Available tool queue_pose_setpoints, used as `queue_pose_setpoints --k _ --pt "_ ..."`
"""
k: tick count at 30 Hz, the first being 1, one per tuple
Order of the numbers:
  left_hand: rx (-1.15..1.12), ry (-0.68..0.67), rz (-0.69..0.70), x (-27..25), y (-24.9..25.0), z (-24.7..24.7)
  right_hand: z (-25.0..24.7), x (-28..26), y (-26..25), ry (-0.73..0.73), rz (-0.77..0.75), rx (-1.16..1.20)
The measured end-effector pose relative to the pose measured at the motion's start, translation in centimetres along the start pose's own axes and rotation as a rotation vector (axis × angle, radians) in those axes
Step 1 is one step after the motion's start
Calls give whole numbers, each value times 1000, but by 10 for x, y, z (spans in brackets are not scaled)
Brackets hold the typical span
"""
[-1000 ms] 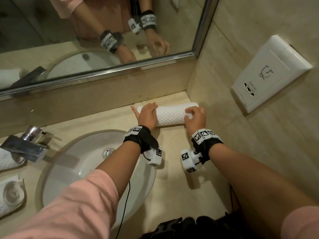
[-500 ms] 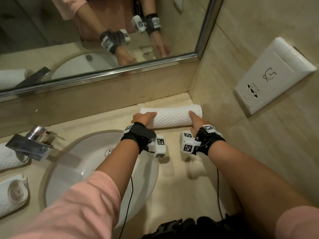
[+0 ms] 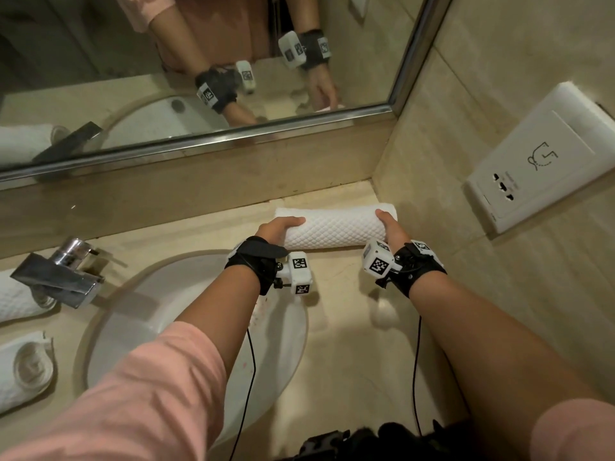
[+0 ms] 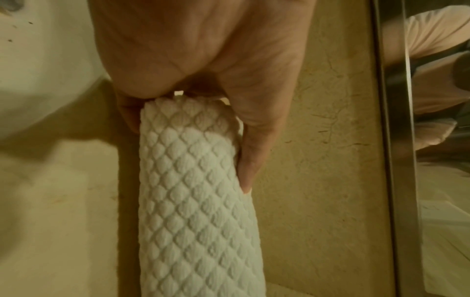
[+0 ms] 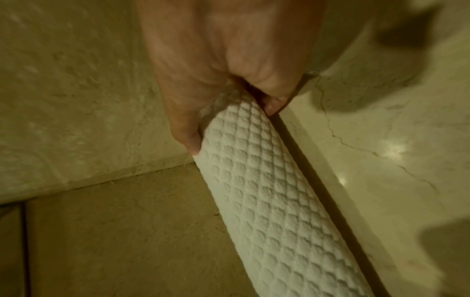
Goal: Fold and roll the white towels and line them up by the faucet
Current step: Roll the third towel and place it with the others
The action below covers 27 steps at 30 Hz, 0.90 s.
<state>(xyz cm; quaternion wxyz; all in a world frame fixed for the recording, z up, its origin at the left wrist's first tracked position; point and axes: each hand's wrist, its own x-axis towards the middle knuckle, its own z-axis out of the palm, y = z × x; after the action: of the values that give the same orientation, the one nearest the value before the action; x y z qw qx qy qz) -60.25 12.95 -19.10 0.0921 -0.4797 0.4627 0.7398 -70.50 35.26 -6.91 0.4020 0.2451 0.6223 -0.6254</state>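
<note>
A rolled white towel [image 3: 336,227] with a quilted diamond weave lies crosswise on the beige counter, in the back right corner under the mirror. My left hand [image 3: 283,227] grips its left end, thumb on the near side and fingers on the far side [image 4: 248,160]. My right hand [image 3: 387,222] grips the right end the same way, close to the side wall. The wrist views show the roll [image 4: 198,211] [image 5: 269,191] running away from each palm. Whether it is lifted off the counter I cannot tell. Two more rolled towels [image 3: 16,297] [image 3: 26,367] lie left of the chrome faucet [image 3: 60,277].
The white oval sink [image 3: 139,327] fills the counter between the faucet and my arms. A mirror [image 3: 199,61] runs along the back wall. A white socket panel [image 3: 545,154] sits on the right wall. Cables hang from both wrist cameras.
Both hands have shifted from pressing on top of the roll to gripping its two ends, wrists turned inward. The roll has stayed in the back right corner.
</note>
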Motion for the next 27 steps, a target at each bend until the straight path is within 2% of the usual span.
queue_pose_setpoints --k 3,6,15,19,23,27 --pt "-45 -20 30 -40 10 5 -1 -2 5 17 -12 -33" --pt "-88 -49 80 -57 13 7 -6 -7 11 17 -34 -40" --pt "-168 -103 218 -92 2 -16 -12 -51 30 -154 -122 21" --pt "-156 -53 277 -114 -8 -32 -13 -74 48 -224 -100 28" --pt "-159 -43 322 -152 -24 -49 -11 -98 66 -317 -74 86" --pt "-169 -11 351 -197 -48 -70 -4 -117 82 -402 -50 11"
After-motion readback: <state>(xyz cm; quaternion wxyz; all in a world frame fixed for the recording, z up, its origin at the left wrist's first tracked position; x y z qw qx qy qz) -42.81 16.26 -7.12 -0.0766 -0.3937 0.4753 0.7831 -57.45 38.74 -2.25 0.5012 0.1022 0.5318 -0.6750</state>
